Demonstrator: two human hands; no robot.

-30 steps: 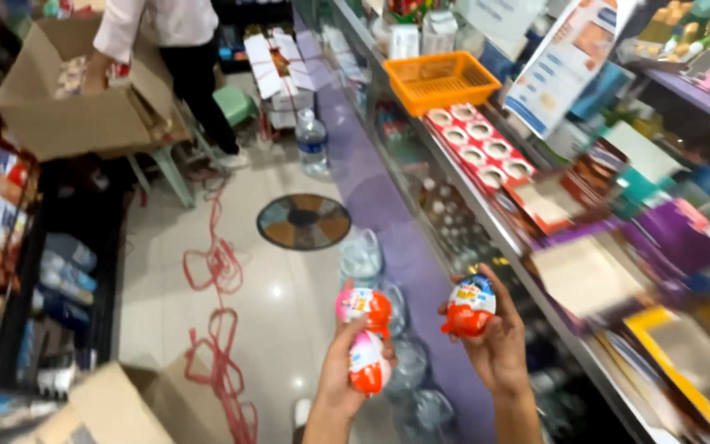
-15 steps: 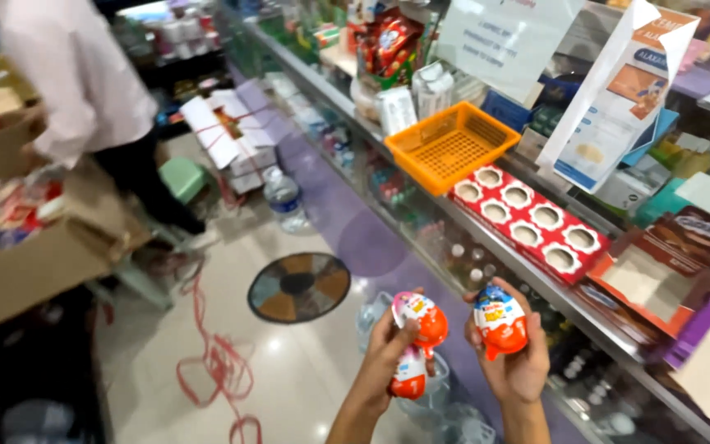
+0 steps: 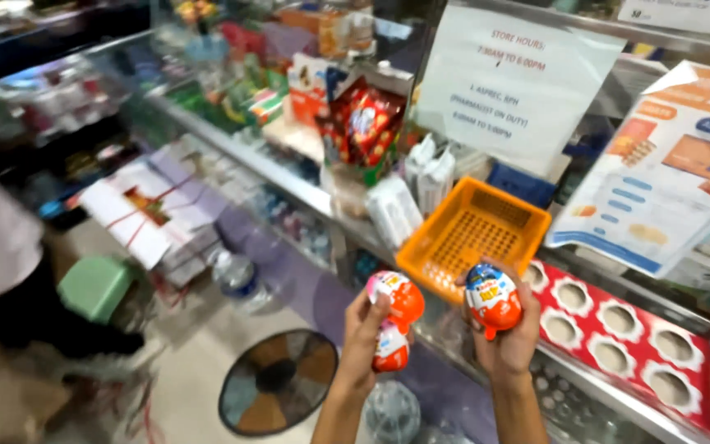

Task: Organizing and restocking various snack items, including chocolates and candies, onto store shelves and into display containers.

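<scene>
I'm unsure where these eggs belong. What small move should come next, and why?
Probably carry the right hand forward and lower its orange-and-white egg into a round hole of the red display tray. The holes in view are empty and egg-sized, and the tray sits just beyond that hand on the counter. The left hand holds two more eggs, so it can wait.

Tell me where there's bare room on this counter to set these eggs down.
The orange basket looks empty, and the red tray beside it has open round holes. Left of the basket, white packets and snack bags crowd the counter. Left hand holds two eggs, right hand one egg.
</scene>
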